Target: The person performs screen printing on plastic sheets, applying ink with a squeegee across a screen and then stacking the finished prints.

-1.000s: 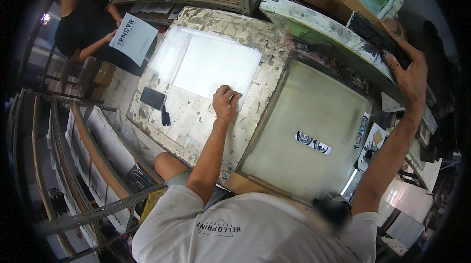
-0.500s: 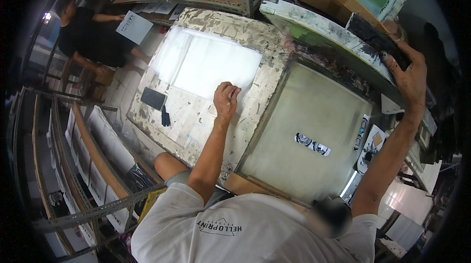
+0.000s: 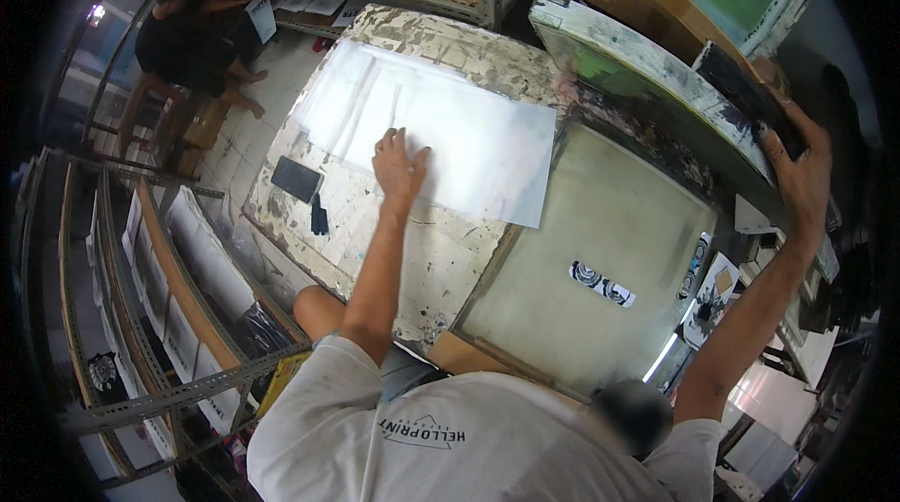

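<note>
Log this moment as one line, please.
left hand: flat on white sheet | right hand: gripping raised screen frame | table: phone

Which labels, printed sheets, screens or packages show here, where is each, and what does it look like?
Phone: dark rectangle, screen off, on the worn table left of the left hand.
Printed strip: small black-and-white patch on the flat pale panel.
Printed cards: stacked right of that panel, black, white and tan.
White sheets: large, blank-looking, under the left hand.
Right hand: on a dark bar, upper right.
</note>
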The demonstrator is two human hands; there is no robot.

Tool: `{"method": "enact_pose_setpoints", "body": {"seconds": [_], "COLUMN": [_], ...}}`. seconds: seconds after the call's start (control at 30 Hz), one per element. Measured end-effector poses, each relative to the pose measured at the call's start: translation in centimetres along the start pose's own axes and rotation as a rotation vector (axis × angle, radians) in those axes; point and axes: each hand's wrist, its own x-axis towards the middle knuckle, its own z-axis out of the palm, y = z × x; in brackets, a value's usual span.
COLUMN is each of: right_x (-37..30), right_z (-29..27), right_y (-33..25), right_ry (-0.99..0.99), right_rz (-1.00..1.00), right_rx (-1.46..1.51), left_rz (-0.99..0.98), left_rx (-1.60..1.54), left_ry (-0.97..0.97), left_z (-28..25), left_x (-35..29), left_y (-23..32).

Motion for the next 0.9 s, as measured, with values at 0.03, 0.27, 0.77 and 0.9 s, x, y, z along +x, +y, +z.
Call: {"method": "enact_pose_setpoints", "body": {"seconds": [0.03,0.27,0.77,0.9], "right_x": [0.0,0.2,0.8,0.6], "right_z": [0.0,-0.1,-1.1,-1.1], "right_y": [0.0,1.5,2.1,2.3], "right_ry": [-0.004,-0.004,-0.126,-0.101], "right_rz": [-0.016,-0.114,-0.152,-0.142], "right_rx": [-0.012,-0.079,0.067,0.185], "left_rz": [-0.030,-0.016,-0.264,-0.382], "left_rx": [0.040,0.137,0.167,0.113], "left_ry": [-0.054,0.006,-0.255,-0.315], "left_z": [0.2,1.2,2.4,1.8], "left_x": [0.6,6.4,15.2,15.6], "left_y": [-1.8,-8.4,-14.4,-13.3]}}
